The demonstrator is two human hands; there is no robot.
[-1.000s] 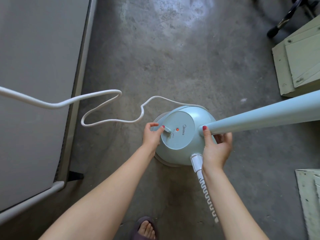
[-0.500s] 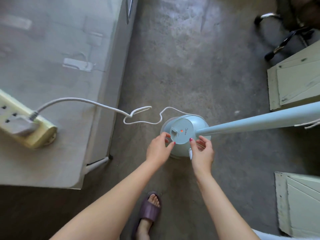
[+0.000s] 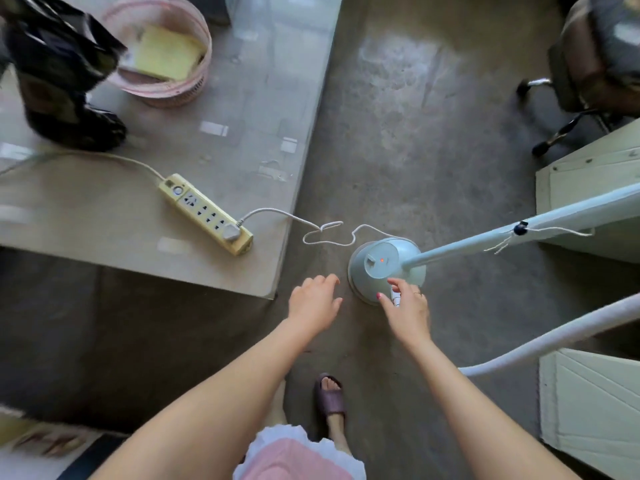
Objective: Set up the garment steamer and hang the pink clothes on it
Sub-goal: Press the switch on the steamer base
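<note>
The pale blue garment steamer base (image 3: 386,266) stands on the concrete floor (image 3: 415,133), just off the near corner of the grey table (image 3: 207,168), with a small orange light (image 3: 382,260) glowing on its top face. From the base a pale blue pole (image 3: 519,226) slants away on the side opposite the table, with a bit of white string (image 3: 540,232) tied around it. The white steam hose (image 3: 561,334) curves off on the near side of the base. The right hand (image 3: 405,306) hovers over the near edge of the base, fingers loosely curled around the hose fitting there; whether it actually grips cannot be told. The left hand (image 3: 317,303) hangs in the air beside the base on the table side, fingers relaxed and spread, holding nothing. A white power cord (image 3: 329,233) runs in loops from the base up to a yellow power strip (image 3: 207,214) lying on the table, where its plug is seated. Farther along the table sit a pink basket (image 3: 166,53) and a dark bag (image 3: 59,71). A slippered foot (image 3: 330,396) stands on the floor, nearer than the base.
</note>
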